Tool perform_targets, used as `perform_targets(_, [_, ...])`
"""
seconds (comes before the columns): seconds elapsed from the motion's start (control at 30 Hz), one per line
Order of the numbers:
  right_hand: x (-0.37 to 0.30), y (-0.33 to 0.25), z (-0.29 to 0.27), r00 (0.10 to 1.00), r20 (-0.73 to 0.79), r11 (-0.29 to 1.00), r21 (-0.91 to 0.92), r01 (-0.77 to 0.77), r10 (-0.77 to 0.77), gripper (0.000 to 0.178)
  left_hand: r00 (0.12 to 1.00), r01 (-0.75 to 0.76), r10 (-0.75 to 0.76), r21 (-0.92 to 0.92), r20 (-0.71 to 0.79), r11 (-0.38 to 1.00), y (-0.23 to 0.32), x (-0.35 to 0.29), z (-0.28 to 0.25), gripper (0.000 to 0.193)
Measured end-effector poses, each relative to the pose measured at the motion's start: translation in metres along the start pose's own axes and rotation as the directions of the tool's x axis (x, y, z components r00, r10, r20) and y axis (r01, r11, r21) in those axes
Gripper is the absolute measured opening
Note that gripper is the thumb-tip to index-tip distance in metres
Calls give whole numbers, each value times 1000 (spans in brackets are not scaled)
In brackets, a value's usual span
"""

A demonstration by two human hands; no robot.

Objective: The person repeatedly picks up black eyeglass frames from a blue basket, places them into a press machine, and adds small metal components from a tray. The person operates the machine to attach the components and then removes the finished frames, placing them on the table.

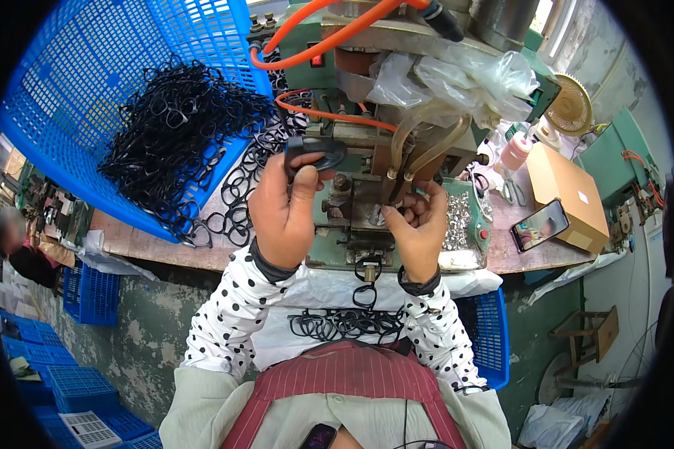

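Observation:
My left hand point(286, 213) is raised in front of the green machine point(367, 194) and grips a black eyeglass frame point(312, 152) by its rim. My right hand point(419, 224) is close to the machine's working head, fingers pinched together on something small that I cannot make out. A tilted blue basket point(90, 90) at upper left holds a heap of black eyeglass frames point(176, 127), some spilling onto the bench. More black frames point(348, 323) lie in my lap on white sheeting, and two hang off the machine's front.
Orange hoses point(329, 41) and clear plastic bags drape over the machine. A pile of small metal parts point(458, 217), a phone point(539, 224), a cardboard box point(569, 194) and a small fan point(569, 105) sit on the right. Blue crates point(60, 374) are stacked on the floor at left.

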State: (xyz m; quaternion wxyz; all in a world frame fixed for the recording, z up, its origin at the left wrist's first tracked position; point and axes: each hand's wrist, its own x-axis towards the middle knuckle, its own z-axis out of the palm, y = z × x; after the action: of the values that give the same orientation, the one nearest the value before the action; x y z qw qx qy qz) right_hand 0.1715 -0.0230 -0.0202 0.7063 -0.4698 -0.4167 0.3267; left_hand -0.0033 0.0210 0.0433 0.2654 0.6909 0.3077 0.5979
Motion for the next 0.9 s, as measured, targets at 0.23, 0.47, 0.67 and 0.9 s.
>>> perform_targets(0.23, [3,2,-4,1000,12,996,-91,-23,25,63,1000,-24,24,18,-6,1000,4,6,3,19])
perform_targets(0.47, [7,8,-11,993,86,986,-140,88,-76,67,999,-26,26,-35,20,999,3,5,3,19])
perform_targets(0.67, [5,9,-6,996,77,999,0,53,-52,66,999,-37,37,7,-12,999,2,3,4,22])
perform_targets(0.9, [6,9,-8,991,117,998,13,67,-68,64,998,-34,34,-1,-49,999,0,3,8,24])
